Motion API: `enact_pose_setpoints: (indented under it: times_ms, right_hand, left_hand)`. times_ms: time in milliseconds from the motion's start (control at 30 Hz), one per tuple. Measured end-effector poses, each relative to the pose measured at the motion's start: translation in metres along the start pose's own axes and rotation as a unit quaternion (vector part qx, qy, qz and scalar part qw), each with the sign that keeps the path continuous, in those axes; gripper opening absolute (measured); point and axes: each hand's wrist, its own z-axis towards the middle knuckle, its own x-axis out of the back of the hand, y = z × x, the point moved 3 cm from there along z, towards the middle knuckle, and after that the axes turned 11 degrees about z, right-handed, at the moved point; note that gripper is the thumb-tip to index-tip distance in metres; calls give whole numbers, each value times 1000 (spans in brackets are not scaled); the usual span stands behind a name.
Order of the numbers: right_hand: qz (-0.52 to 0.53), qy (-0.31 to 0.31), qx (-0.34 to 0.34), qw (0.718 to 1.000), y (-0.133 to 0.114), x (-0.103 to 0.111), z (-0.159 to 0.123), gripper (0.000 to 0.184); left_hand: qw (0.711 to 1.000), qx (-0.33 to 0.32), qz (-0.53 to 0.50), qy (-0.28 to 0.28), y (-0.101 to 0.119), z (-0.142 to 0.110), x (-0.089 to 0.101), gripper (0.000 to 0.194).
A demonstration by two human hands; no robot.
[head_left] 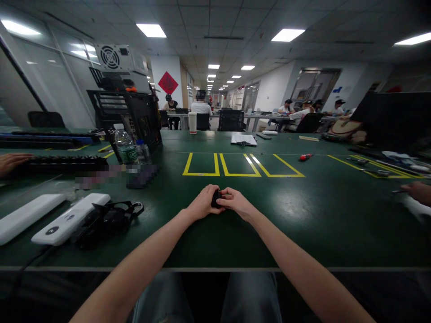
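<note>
The fingers point(225, 202) of both hands are closed on a small black object point(215, 198), whose exact kind cannot be made out. It is held between the hands, low over the green surface point(229, 246), near the yellow tape outlines point(242, 175); whether the surface is touched by it cannot be told.

For good handling, the object is best kept steady by the left hand point(203, 202), cupped along its side, while fine pressure or turning is left to the thumb and fingertips of the right hand point(237, 202). The grip should be kept light, so that slipping is avoided and the upper face is not hidden. By staying low, any drop would be kept short.
</note>
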Motion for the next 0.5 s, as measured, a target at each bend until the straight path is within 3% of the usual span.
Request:
enact_pose_setpoints:
  times_ms: [133,267,367,500]
  right_hand:
    - [-18,23,31,999,-2,2,2,37]
    - [-45,42,55,997,-3,3,4,38]
    - [-57,47,57,996,-3,3,4,39]
    - [-54,43,52,996,-4,4,4,39]
  left_hand:
    - [999,-10,34,5,1,2,4,56]
    - [996,6,80,42,1,2,7,73]
    - [998,10,50,33,-1,0,5,81]
    - [1000,12,-4,11,-6,-3,4,79]
